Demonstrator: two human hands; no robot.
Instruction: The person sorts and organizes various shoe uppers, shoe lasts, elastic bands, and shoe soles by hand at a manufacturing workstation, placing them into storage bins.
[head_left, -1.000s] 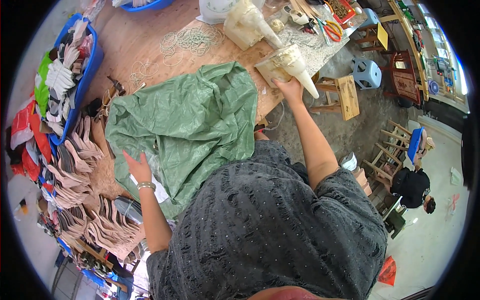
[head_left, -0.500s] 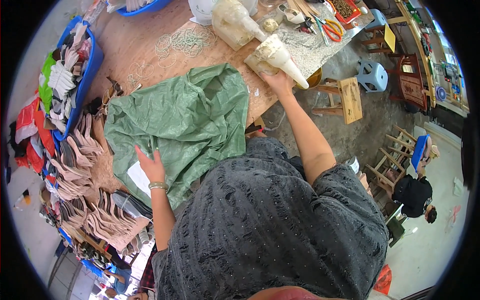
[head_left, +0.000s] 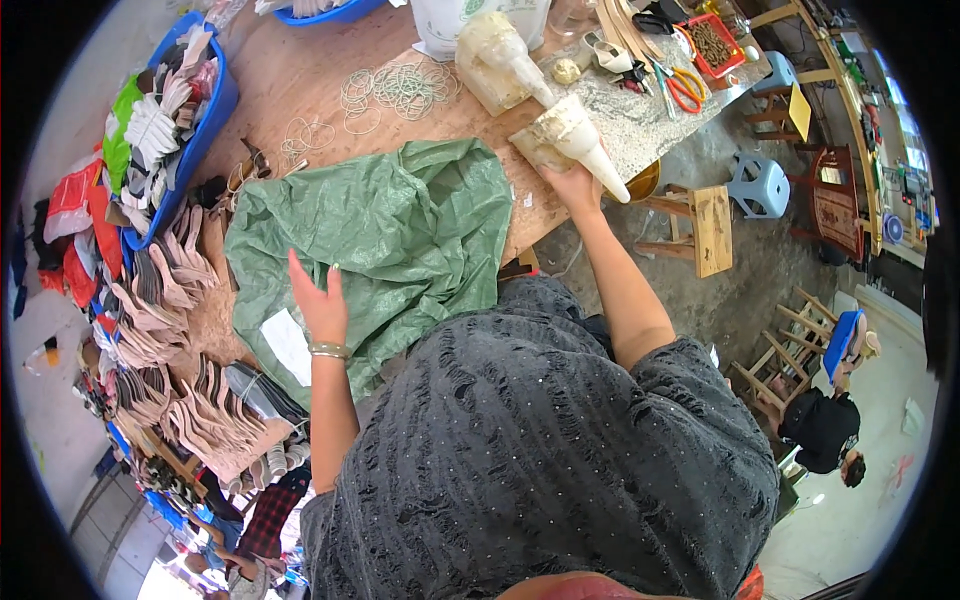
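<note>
At the far left, a blue plastic tub (head_left: 203,140) heaped with pale scraps stands beside rows of curved, pinkish-tan flat pieces (head_left: 165,310), which crowd that side. Next comes the left hand (head_left: 320,300), thumb and fingers spread apart over a crumpled green woven-plastic sheet (head_left: 400,200); whether it touches is unclear. The sheet lies on the brown wooden table (head_left: 290,75) in front of the person, a white paper rectangle (head_left: 287,345) on its near-left part. It appears spread out but neither smoothed nor folded. Beyond it, brown board shows up to a tangle of pale string (head_left: 400,90). Further right, the right hand (head_left: 578,188) is against a cream, cone-nosed container (head_left: 560,128), seemingly not yet released; its fingers are partly hidden, so I cannot tell how firmly they close. The cone juts past the table's right edge, with a wooden stool (head_left: 713,230) beyond, limiting room there.
</note>
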